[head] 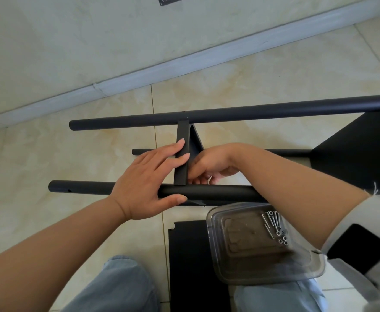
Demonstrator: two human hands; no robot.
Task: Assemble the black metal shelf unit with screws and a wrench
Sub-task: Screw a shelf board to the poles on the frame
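Note:
The black metal shelf frame lies on its side on the tiled floor, with a far tube (229,113), a thin middle tube (292,152) and a near tube (81,188). A black shelf panel (181,154) stands edge-on between the far and near tubes. My left hand (146,183) lies over the near tube, thumb under it, fingers flat against the panel's edge. My right hand (209,165) is curled behind the panel just above the near tube; what its fingers pinch is hidden. A clear plastic tray (263,244) with several screws and washers (275,226) rests on my right knee.
Another black panel (189,266) lies flat on the floor between my knees. A large black shelf panel (360,149) is fixed at the frame's right end. The wall and its pale skirting (139,73) run diagonally behind the frame. A dark phone (357,248) sits in my sleeve pocket.

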